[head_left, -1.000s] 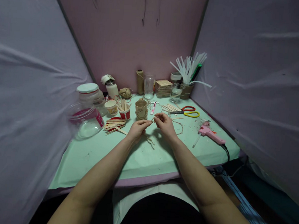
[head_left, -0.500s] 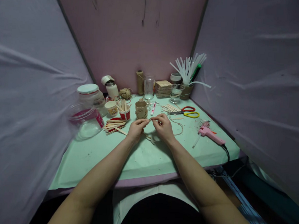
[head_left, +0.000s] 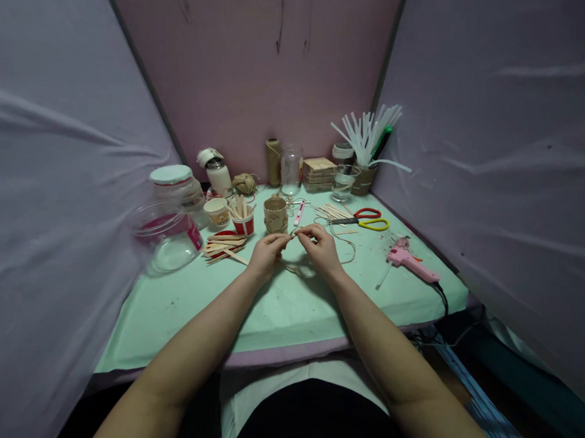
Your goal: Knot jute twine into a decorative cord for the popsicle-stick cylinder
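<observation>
While left hand [head_left: 266, 252] and right hand [head_left: 321, 249] pinch jute twine [head_left: 295, 270], a tan cup [head_left: 275, 219] stands just beyond their fingertips.

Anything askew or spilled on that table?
One white stick juts sideways from the brown holder, nearly level, while the other sticks fan upward. No spill or breakage stands out.

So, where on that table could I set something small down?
Front left, between the left forearm, the pink-labelled clear jar and the near edge: bare but for specks. Also right, between the right forearm and the pink glue gun. It's crowded along the back, from the pale-lidded jar to the white sticks, and around the scissors.
</observation>
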`<state>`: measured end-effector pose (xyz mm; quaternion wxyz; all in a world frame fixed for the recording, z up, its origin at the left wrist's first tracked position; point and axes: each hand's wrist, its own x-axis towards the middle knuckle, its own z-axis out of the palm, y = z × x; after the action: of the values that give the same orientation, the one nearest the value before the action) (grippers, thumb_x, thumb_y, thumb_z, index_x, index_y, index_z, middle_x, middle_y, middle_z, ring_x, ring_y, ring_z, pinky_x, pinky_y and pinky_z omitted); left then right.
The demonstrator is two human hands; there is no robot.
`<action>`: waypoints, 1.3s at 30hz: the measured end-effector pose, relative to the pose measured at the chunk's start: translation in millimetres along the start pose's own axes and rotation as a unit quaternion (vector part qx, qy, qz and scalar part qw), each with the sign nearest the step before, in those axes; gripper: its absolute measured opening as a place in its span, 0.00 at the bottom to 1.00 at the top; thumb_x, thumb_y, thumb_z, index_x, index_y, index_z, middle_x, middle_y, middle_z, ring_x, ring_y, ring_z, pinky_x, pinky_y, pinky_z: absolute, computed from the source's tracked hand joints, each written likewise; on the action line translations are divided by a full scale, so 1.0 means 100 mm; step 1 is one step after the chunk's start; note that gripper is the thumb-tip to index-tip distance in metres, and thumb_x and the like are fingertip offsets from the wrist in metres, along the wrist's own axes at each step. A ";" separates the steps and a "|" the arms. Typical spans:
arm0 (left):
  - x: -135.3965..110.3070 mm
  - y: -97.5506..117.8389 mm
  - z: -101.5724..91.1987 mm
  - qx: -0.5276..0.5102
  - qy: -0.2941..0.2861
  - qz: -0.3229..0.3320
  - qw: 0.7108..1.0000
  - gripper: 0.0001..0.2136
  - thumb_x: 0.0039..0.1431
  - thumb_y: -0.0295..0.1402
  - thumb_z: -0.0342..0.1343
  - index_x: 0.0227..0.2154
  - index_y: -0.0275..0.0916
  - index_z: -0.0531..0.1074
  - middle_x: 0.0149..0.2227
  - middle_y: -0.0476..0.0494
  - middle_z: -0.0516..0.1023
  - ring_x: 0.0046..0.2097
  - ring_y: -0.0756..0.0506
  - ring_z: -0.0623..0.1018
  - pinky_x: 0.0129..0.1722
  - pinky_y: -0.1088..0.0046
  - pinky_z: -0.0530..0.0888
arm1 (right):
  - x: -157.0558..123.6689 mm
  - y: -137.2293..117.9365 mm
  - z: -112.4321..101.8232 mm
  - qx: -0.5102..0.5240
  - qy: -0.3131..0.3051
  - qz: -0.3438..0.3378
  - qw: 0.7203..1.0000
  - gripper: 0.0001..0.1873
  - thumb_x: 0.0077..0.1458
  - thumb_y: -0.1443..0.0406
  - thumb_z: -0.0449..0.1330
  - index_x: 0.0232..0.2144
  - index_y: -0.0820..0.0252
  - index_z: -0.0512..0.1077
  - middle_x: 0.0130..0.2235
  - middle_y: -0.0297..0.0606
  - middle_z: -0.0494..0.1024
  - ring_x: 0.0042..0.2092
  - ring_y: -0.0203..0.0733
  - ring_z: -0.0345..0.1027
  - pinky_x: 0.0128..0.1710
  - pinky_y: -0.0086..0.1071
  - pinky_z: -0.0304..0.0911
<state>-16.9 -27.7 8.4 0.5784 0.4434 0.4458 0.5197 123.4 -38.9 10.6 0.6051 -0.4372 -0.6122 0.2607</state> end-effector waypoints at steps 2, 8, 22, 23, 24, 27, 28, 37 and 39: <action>0.00 0.02 0.00 -0.031 -0.012 -0.019 0.999 0.14 0.37 0.38 0.66 0.25 0.34 0.74 0.20 0.54 0.63 0.21 0.57 0.58 0.20 0.78 0.49 | 0.00 0.01 -0.01 -0.017 0.033 0.009 0.999 0.06 0.50 0.63 0.55 0.28 0.59 0.71 0.33 0.37 0.72 0.35 0.38 0.65 0.35 0.31 0.61; -0.02 0.04 0.00 -0.049 -0.038 -0.040 0.997 0.15 0.36 0.37 0.67 0.26 0.33 0.74 0.18 0.55 0.60 0.20 0.58 0.56 0.19 0.78 0.47 | 0.04 0.09 -0.05 -0.044 0.013 0.045 0.998 0.15 0.49 0.65 0.54 0.41 0.59 0.70 0.41 0.40 0.74 0.42 0.40 0.66 0.39 0.33 0.60; 0.02 0.06 -0.04 -0.037 -0.045 -0.008 0.998 0.18 0.37 0.38 0.68 0.32 0.33 0.77 0.28 0.44 0.76 0.26 0.55 0.67 0.25 0.78 0.61 | 0.08 -0.03 -0.13 0.060 -0.070 0.168 0.981 0.14 0.47 0.56 0.56 0.26 0.60 0.72 0.21 0.29 0.63 0.23 0.32 0.52 0.23 0.28 0.49; 0.02 0.06 -0.04 -0.040 -0.047 -0.010 0.998 0.18 0.37 0.37 0.68 0.33 0.34 0.77 0.29 0.43 0.77 0.27 0.54 0.69 0.26 0.78 0.62 | 0.07 -0.03 -0.13 0.060 -0.071 0.173 0.981 0.13 0.47 0.57 0.56 0.24 0.60 0.71 0.20 0.29 0.63 0.23 0.32 0.51 0.23 0.27 0.49; 0.02 0.06 -0.04 -0.042 -0.053 -0.014 0.998 0.18 0.38 0.36 0.68 0.34 0.34 0.77 0.30 0.42 0.77 0.28 0.54 0.70 0.27 0.78 0.63 | 0.07 -0.02 -0.13 0.059 -0.073 0.178 0.979 0.12 0.46 0.58 0.55 0.23 0.60 0.71 0.20 0.28 0.61 0.23 0.31 0.51 0.23 0.28 0.48; 0.00 0.07 -0.04 -0.049 -0.083 -0.030 0.995 0.17 0.40 0.35 0.67 0.36 0.35 0.77 0.32 0.42 0.78 0.30 0.53 0.72 0.27 0.79 0.64 | 0.07 0.01 -0.13 0.058 -0.076 0.190 0.977 0.11 0.46 0.58 0.55 0.22 0.60 0.70 0.19 0.27 0.60 0.22 0.31 0.50 0.23 0.28 0.47; 0.00 0.07 -0.04 -0.054 -0.094 -0.038 0.993 0.17 0.41 0.34 0.66 0.36 0.35 0.77 0.32 0.42 0.78 0.30 0.53 0.72 0.27 0.80 0.65 | 0.06 0.02 -0.13 0.055 -0.077 0.194 0.977 0.11 0.45 0.58 0.55 0.22 0.60 0.70 0.19 0.27 0.60 0.22 0.31 0.51 0.23 0.28 0.47; -0.09 0.14 0.03 -0.143 -0.124 -0.103 0.977 0.09 0.45 0.25 0.63 0.32 0.31 0.75 0.29 0.42 0.77 0.28 0.54 0.73 0.29 0.80 0.70 | 0.06 0.11 -0.10 -0.050 -0.076 0.183 0.979 0.11 0.42 0.59 0.52 0.18 0.60 0.68 0.18 0.28 0.60 0.24 0.33 0.52 0.24 0.28 0.48; -0.10 0.15 0.03 -0.156 -0.122 -0.109 0.974 0.08 0.46 0.24 0.63 0.32 0.30 0.75 0.28 0.42 0.76 0.28 0.54 0.73 0.28 0.81 0.70 | 0.06 0.12 -0.09 -0.081 -0.072 0.174 0.979 0.11 0.42 0.60 0.52 0.18 0.60 0.68 0.17 0.28 0.61 0.24 0.33 0.53 0.24 0.28 0.48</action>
<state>-17.4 -36.5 24.4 0.7439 0.3560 0.3312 0.4584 136.0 -30.1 4.3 0.4672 -0.5648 -0.5878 0.3423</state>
